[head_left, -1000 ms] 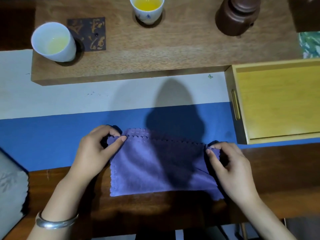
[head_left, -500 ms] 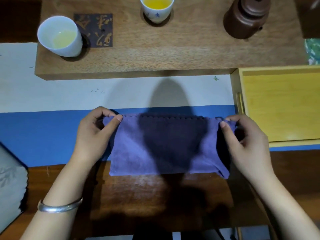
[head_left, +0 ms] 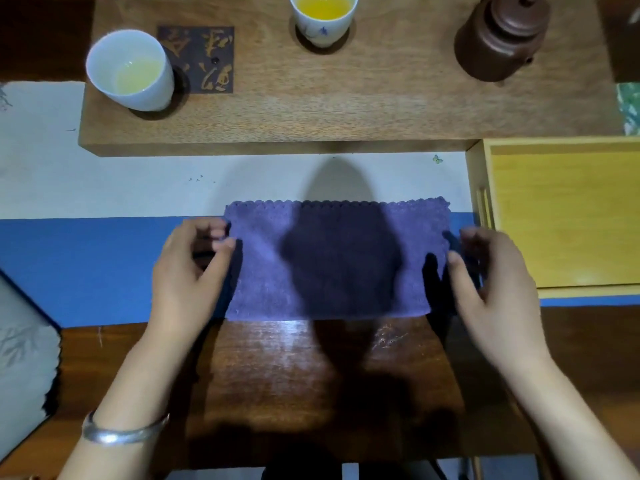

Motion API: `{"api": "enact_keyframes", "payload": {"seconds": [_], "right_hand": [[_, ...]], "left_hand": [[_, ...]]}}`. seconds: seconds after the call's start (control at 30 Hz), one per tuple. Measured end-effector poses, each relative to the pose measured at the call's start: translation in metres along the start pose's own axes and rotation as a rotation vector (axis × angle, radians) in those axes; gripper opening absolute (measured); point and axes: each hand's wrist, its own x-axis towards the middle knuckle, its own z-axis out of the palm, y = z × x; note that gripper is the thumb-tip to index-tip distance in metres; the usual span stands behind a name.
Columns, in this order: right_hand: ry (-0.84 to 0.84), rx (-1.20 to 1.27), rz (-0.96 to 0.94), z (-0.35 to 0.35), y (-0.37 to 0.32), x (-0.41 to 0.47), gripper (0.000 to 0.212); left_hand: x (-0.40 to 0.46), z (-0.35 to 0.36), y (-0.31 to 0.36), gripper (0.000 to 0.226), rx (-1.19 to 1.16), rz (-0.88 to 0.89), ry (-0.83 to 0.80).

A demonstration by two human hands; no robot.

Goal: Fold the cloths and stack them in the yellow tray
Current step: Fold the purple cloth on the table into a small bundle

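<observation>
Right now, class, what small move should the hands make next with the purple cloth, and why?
Probably grip one short end and fold it across to the other. The purple cloth lies flat as a long strip, both the left hand and right hand sit open at its ends, and the yellow tray holds nothing yet.

There is one view only, from a wide-angle camera worn on the person's head. It looks forward and steeply down, almost straight onto the surface [head_left: 311, 368] from close above, so both forearms come up from the bottom edge and reach toward the middle. The far side of the scene lies along the top edge, where a cup [head_left: 323, 15] is cut off by the frame (straight edges bow slightly toward the corners). No second view shares the scene.
</observation>
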Motion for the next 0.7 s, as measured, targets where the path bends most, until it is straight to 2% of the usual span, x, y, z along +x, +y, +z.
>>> {"api": "enact_keyframes", "payload": {"seconds": [0.13,0.27,0.37,0.47,0.53,0.7], "right_hand": [[-0.069,-0.001,0.114,0.003,0.009,-0.052,0.031],[-0.009,-0.004,0.207,0.014,0.016,-0.067,0.035],[0.038,0.058,0.283,0.021,0.017,-0.062,0.030],[0.084,0.155,0.323,0.023,0.016,-0.056,0.014],[0.060,0.200,0.334,0.021,0.018,-0.053,0.009],[-0.056,0.154,0.301,0.017,0.026,-0.045,0.015]], "left_hand": [[-0.051,-0.005,-0.008,0.012,0.034,-0.018,-0.082],[-0.077,-0.004,-0.013,0.020,0.181,-0.040,-0.001],[-0.084,0.000,-0.010,0.010,0.111,-0.093,0.055],[-0.087,0.007,-0.004,0.005,0.065,-0.107,0.059],[-0.088,0.010,-0.001,0.007,0.024,-0.136,0.095],[-0.086,0.014,0.004,0.007,-0.022,-0.129,0.152]]}}
